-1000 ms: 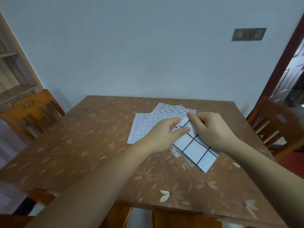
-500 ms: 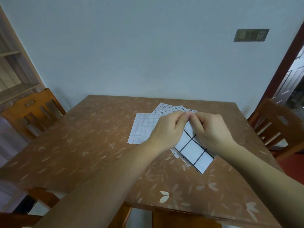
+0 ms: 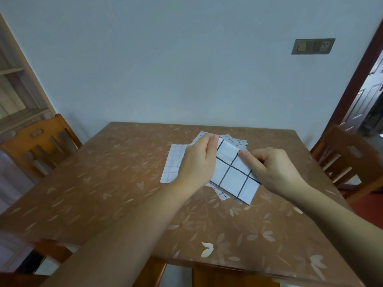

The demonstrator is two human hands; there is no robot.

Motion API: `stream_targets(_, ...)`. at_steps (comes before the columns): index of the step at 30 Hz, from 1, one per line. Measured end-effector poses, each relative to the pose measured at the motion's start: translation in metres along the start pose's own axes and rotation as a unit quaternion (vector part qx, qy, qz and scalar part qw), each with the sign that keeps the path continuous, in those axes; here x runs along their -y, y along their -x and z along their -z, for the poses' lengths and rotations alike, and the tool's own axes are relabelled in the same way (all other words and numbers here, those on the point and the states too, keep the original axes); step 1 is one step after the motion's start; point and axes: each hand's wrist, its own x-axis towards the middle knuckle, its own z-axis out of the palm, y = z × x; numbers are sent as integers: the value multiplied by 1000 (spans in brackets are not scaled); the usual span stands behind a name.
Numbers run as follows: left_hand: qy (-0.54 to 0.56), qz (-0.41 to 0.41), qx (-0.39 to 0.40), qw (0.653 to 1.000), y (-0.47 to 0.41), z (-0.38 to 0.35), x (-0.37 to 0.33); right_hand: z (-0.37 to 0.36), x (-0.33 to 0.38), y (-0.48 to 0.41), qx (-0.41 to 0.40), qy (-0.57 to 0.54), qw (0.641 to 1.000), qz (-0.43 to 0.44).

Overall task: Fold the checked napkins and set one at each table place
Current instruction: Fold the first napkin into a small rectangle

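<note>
A white napkin with wide black checks [image 3: 234, 177] lies folded on top of a small pile in the middle of the brown table [image 3: 116, 183]. My left hand [image 3: 199, 162] holds its far left corner, fingers curled over the edge. My right hand [image 3: 271, 168] pinches its right edge between thumb and fingers. Under it a napkin with fine pale checks [image 3: 173, 164] sticks out to the left, and a fine black-checked one [image 3: 236, 141] shows behind.
Wooden chairs stand at the left side [image 3: 39, 150] and the right side [image 3: 348, 160] of the table. A pale wall runs right behind the table's far edge. A doorway [image 3: 369, 96] opens at the right, shelves [image 3: 14, 100] at the left.
My hands, together at the napkin's top corner half a second ago, have parted: the left stays at the far corner, the right has slid down the right edge. The folded napkin looks flatter and wider.
</note>
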Motion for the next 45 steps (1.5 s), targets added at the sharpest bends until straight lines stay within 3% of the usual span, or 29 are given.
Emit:
stream_targets(3,11,54,102,993,-4,12,-1,5,0,-2,47,28,998,20)
stream_targets(8,-110,-18,229,967,-12,22,-10,9,12,-4,126,29,990,63)
stream_targets(12,-127,-62,161,977,-12,18,-7,8,11,-3,118,-171,975,-76)
stream_targets(15,-109,-62,79,989,-7,13,-4,-1,8,4,144,-352,901,-208)
stream_targets(17,-99,-55,33,993,-6,12,0,-6,8,8,133,-375,889,-225)
stream_targets(21,-87,-45,-2,995,-5,15,7,-1,4,8,63,-277,939,-194)
stream_targets(23,-88,-29,34,995,-5,20,9,7,6,5,71,-245,952,-168)
stream_targets(28,-36,65,250,965,-5,24,0,23,13,0,159,-199,957,-138)
stream_targets(31,-29,77,287,954,0,16,-3,25,13,-1,174,-198,954,-141)
stream_targets(34,6,81,228,970,-1,10,-2,24,8,0,129,-284,935,-170)
stream_targets(37,37,62,132,989,-1,1,-1,11,1,8,184,-440,843,-249)
stream_targets(39,40,36,80,995,1,-6,-1,-2,-1,15,210,-467,816,-269)
stream_targets(45,40,80,9,996,3,-13,11,-9,-14,19,154,-390,874,-245)
